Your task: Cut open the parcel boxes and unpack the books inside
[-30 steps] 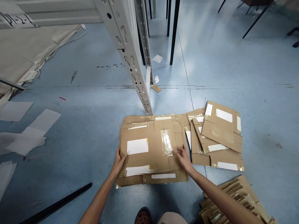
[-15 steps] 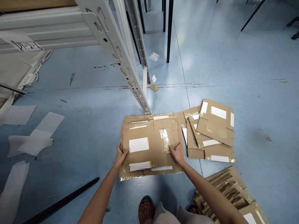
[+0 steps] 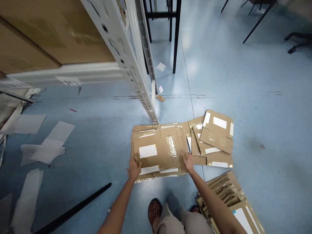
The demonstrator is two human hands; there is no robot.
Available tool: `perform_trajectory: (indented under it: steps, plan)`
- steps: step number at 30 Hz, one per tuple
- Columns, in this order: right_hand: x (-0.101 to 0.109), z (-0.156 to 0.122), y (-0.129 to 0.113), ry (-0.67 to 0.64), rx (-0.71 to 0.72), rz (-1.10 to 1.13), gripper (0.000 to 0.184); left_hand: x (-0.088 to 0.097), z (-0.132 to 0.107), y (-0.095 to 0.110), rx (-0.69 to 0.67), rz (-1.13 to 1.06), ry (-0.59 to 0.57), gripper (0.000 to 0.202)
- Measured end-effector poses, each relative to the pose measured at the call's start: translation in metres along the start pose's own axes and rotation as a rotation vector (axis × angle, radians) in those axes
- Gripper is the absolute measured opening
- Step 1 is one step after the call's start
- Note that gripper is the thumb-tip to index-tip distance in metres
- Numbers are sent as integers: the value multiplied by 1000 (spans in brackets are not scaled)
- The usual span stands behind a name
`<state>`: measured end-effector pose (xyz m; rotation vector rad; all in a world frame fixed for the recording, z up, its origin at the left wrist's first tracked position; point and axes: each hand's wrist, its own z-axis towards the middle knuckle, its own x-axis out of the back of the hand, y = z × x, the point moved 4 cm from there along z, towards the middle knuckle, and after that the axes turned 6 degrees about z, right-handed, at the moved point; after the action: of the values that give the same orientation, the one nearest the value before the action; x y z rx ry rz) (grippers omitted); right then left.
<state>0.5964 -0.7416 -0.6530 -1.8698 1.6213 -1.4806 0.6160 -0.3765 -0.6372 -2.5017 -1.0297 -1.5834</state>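
A stack of flattened cardboard boxes (image 3: 161,141) with white labels and clear tape lies on the blue floor, its far edge at the foot of the shelf post. At its near left corner, my left hand (image 3: 133,169) rests with fingers spread against the edge. My right hand (image 3: 188,163) touches the right edge, thumb and fingers apart. Just right of it, more flattened boxes (image 3: 217,131) lie overlapping in a loose pile. The undersides of the fingers are partly hidden.
A perforated metal shelf post (image 3: 138,84) stands beyond the stack. Another bundle of folded cardboard (image 3: 225,191) sits near my right foot. White sheets (image 3: 46,152) are scattered at left. A black bar (image 3: 75,208) juts in at lower left. Black furniture legs (image 3: 175,45) stand behind.
My hands have shifted to the stack's side edges; the right one moved off the top surface to the right edge. My view has tilted up, showing large cartons on the shelf.
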Motion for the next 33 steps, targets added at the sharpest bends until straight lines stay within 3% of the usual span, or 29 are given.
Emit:
perform_trajectory:
  steps: [4,9,12,15,20,26,29,33]
  plan:
    - [23,-78,-48,-7,11,-1,59,14,-108,25,1,39,27,51]
    - [30,-177,-115,-27,186,54,50,43,-235,39,-13,6,108,47]
    - [31,-231,-159,-119,282,73,47,81,-296,43,-54,-107,167,44]
    - [34,-284,-207,-254,386,71,47,132,-351,38,-41,-207,240,43]
    - [39,-372,-276,-503,544,34,43,221,-437,8,164,-317,322,43]
    - [45,-473,-351,-720,605,-22,43,319,-523,-13,357,-348,475,41]
    - [54,-509,-383,-802,623,-44,44,351,-555,-12,426,-355,537,41]
    - [67,-539,-406,-910,651,-108,45,367,-590,-7,547,-404,563,41]
